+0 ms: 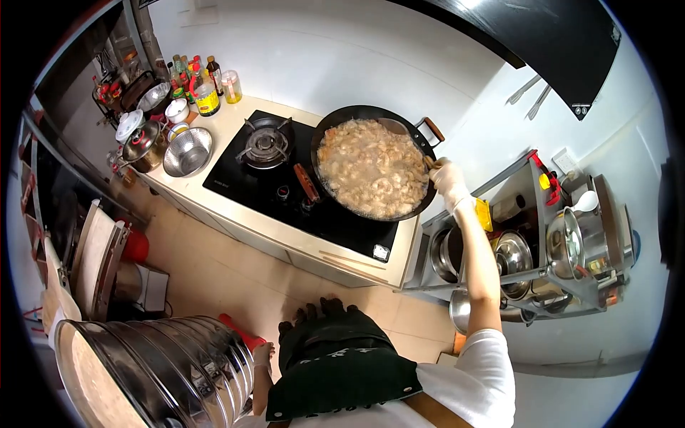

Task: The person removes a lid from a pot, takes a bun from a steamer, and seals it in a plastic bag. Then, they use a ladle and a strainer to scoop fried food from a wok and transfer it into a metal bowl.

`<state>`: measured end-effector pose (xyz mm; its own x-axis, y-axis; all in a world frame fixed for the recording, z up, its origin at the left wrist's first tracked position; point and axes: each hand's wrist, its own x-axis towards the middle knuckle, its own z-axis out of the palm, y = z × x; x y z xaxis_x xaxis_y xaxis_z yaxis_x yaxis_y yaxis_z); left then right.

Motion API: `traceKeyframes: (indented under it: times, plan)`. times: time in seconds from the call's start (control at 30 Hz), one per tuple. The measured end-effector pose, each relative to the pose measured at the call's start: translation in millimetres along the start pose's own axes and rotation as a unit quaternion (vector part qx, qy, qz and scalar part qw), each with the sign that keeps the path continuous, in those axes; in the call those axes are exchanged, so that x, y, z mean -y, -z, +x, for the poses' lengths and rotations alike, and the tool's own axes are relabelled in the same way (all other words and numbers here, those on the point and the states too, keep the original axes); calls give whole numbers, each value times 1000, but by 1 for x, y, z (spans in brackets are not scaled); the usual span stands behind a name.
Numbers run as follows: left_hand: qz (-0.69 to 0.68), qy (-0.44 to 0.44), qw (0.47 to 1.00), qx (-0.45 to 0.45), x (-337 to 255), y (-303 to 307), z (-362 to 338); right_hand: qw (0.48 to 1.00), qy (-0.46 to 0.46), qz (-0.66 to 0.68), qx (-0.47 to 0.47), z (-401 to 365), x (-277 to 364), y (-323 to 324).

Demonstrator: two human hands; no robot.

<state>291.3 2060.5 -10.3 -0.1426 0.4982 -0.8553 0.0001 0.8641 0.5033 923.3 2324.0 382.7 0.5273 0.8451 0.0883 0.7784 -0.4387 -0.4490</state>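
Note:
A large black wok point(347, 114) sits on the right burner, full of pale meat pieces point(371, 167) in cloudy, foamy liquid. My right hand point(448, 182), in a thin pale glove, is closed around the wooden handle point(429, 162) of a utensil at the wok's right rim. The utensil's working end is hidden in the food. Down by my left side, my left hand point(264, 354) is closed at the end of a red elongated object point(239, 332), next to the stacked steel steamer point(171, 364). The red object's kind does not show.
The bare left burner point(266, 145) is beside the wok. Chopsticks point(353, 262) lie along the counter's front edge. A steel colander point(188, 152), pots and sauce bottles point(207, 98) stand at left. A metal rack point(531, 274) of cookware stands close at right; a black hood point(549, 43) hangs above.

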Motion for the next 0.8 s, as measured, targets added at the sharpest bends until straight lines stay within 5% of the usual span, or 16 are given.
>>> traceKeyframes:
  times: [0.07, 0.13, 0.27, 0.37, 0.4, 0.5, 0.63, 0.7, 0.73, 0.8]
  plan:
    - [-18, -1, 1000, 1, -2, -4, -3, 998, -64, -4, 6, 10, -1, 13]
    - [-34, 10, 999, 4, 5, -4, -5, 998, -35, -41, -30, 24, -26, 5]
    - [-57, 49, 997, 17, 42, 5, 2, 972, -183, 115, 89, 27, -49, 6]
    - [-139, 170, 965, 146, 69, 30, 12, 915, -299, 176, 206, 42, -71, -2]
    - [-153, 212, 945, 194, 72, 35, 11, 899, -299, 238, 215, 37, -66, -1]
    - [-97, 254, 952, 141, 77, 34, 12, 854, -293, 359, 238, 15, -40, 9]
    - [-206, 150, 957, 138, 77, 34, 18, 860, -241, 363, 266, -1, -20, 6]
    - [-106, 101, 984, 100, 70, 29, 28, 871, -208, 364, 256, -4, -25, 4]
    - [-19, 33, 999, -3, 55, 15, 8, 875, -192, 364, 255, -6, -26, 0]
    - [3, 11, 1000, -3, 34, 10, 0, 892, -197, 344, 218, -21, -2, 5]
